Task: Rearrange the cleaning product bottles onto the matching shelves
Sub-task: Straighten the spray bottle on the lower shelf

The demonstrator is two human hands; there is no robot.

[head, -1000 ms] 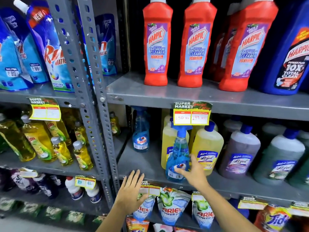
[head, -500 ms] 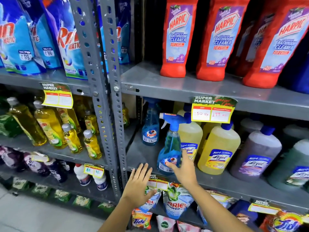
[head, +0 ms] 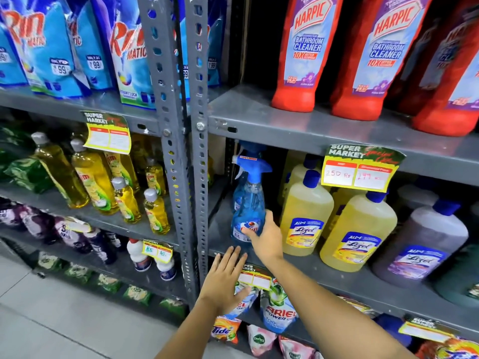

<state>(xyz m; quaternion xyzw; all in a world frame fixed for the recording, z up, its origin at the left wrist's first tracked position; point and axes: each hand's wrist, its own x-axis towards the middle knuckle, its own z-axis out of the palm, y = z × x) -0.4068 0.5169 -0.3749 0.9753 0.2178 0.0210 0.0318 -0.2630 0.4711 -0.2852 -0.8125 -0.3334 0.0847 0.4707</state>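
A blue Colin spray bottle (head: pixel 248 203) stands upright at the left end of the grey middle shelf (head: pixel 337 275). My right hand (head: pixel 265 235) wraps around its lower body from the right, thumb across the label. A second blue spray bottle stands right behind it, mostly hidden. My left hand (head: pixel 225 277) rests flat, fingers apart, on the shelf's front edge just below the bottle, holding nothing. Yellow Lizol bottles (head: pixel 305 216) stand immediately right of the spray bottle.
Red Harpic bottles (head: pixel 308 53) fill the shelf above. A purple Lizol bottle (head: pixel 422 244) stands further right. The grey upright post (head: pixel 181 151) separates the left bay with yellow dish-liquid bottles (head: pixel 90 177) and blue Rin pouches (head: pixel 51 47). Detergent pouches (head: pixel 278 312) hang below.
My right hand has slid the spray bottle leftwards along the shelf, away from the yellow bottles, in front of the other spray bottle. My left hand stayed at the shelf edge. The camera moved closer.
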